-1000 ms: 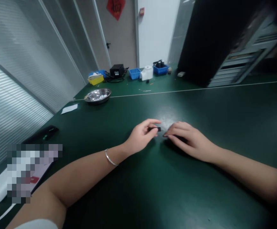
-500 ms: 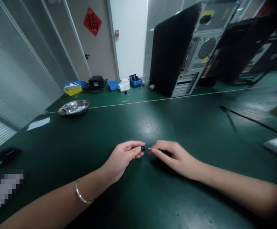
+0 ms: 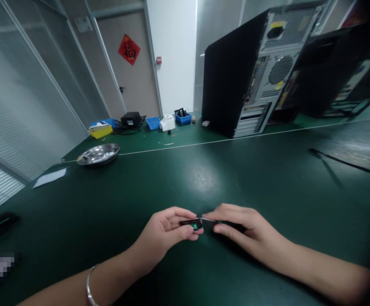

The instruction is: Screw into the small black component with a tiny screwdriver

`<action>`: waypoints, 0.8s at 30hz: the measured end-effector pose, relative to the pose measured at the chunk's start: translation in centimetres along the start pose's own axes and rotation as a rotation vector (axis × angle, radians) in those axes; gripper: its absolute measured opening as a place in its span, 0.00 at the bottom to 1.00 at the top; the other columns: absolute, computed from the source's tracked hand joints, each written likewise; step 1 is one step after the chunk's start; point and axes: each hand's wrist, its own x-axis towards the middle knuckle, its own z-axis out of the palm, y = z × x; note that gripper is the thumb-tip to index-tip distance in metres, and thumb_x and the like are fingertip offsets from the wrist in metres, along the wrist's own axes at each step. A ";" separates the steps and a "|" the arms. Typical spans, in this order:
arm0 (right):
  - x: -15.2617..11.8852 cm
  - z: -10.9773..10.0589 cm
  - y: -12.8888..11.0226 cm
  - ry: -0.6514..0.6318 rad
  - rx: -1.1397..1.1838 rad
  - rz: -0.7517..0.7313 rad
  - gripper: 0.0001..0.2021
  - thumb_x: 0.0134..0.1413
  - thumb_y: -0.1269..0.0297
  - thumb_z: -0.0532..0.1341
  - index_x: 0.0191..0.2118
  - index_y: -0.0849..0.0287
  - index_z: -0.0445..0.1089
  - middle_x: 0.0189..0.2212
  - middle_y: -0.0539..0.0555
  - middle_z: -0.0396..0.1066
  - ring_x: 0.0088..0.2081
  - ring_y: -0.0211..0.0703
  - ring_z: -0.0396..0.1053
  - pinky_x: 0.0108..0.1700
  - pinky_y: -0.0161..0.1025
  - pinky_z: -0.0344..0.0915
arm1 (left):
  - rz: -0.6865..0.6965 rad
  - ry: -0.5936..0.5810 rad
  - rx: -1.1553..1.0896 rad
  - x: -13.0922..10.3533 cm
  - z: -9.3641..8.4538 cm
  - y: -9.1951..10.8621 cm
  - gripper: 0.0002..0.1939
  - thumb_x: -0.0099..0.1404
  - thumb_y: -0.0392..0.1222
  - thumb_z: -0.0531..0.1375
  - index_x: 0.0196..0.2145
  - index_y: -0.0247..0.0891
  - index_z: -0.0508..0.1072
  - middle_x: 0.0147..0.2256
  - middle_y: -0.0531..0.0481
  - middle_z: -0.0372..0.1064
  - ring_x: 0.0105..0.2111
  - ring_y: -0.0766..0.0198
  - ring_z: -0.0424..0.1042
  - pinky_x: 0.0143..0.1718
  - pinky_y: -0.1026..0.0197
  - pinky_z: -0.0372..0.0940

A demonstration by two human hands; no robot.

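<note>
My left hand [image 3: 169,229] pinches a small black casing [image 3: 186,222] between thumb and fingers. A patch of green, like a circuit board, shows on the casing's side facing me. My right hand [image 3: 239,223] is closed on a thin metal tool with a dark end [image 3: 208,219], its kind too small to make out. The tool's tip meets the right end of the casing or lies just beside it; I cannot tell which. Both hands are just above the green tabletop [image 3: 159,182], close together in the middle.
A steel bowl [image 3: 113,156] with small pieces stands at the left, near a white paper [image 3: 49,177]. Behind are a yellow tray [image 3: 100,132], blue trays [image 3: 153,123], a black adapter [image 3: 132,120] and a black computer tower [image 3: 232,85]. A black cable [image 3: 347,162] lies at the right.
The view has tilted upward, so the scene sits lower. The casing has turned and shows green, and more of the metal tool shows, its tip now against or beside the casing.
</note>
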 end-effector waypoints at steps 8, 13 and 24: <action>-0.3 0.3 0.3 0.014 0.003 -0.018 0.14 0.65 0.61 0.59 0.52 0.52 0.76 0.41 0.55 0.78 0.40 0.40 0.76 0.41 0.34 0.73 | -0.022 0.019 0.074 0.0 -0.3 0.8 0.14 0.60 0.40 0.68 0.42 0.32 0.75 0.39 0.42 0.79 0.42 0.58 0.79 0.49 0.53 0.71; -0.3 0.3 0.0 0.057 -0.016 -0.006 0.14 0.63 0.61 0.61 0.52 0.52 0.76 0.41 0.55 0.78 0.42 0.41 0.76 0.43 0.36 0.74 | -0.021 0.009 0.136 0.1 -0.7 1.1 0.13 0.60 0.41 0.68 0.42 0.33 0.76 0.35 0.45 0.79 0.35 0.61 0.79 0.44 0.57 0.73; -0.7 0.0 0.1 0.006 -0.007 -0.037 0.17 0.64 0.67 0.59 0.57 0.52 0.72 0.44 0.58 0.75 0.41 0.41 0.73 0.40 0.37 0.73 | -0.004 0.003 0.100 0.2 -0.9 0.6 0.13 0.61 0.43 0.67 0.40 0.33 0.75 0.32 0.44 0.79 0.34 0.60 0.78 0.41 0.56 0.73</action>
